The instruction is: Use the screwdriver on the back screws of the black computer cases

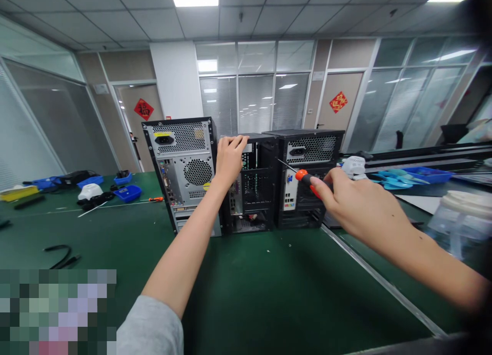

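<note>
Three black computer cases stand side by side with their backs toward me. My left hand (229, 157) grips the top left edge of the middle computer case (259, 191), fingers bent over it; the thumb is hidden. That case has an open hole at the upper back where I see inside. My right hand (338, 191) is closed around a screwdriver (302, 177) with a red-orange and black handle. Its thin shaft points left, the tip close to the middle case's right edge; I cannot tell whether it touches. Behind the screwdriver is the right computer case (311, 155); the left computer case (188, 165) is taller.
The green table (249, 293) carries blue trays (128, 193), a white object (91, 192), an orange-handled tool (156, 199) and a black cable (63, 255) at left. At right are a clear plastic jar (457, 221), a blue tray (428, 175) and a clear strip (384, 280).
</note>
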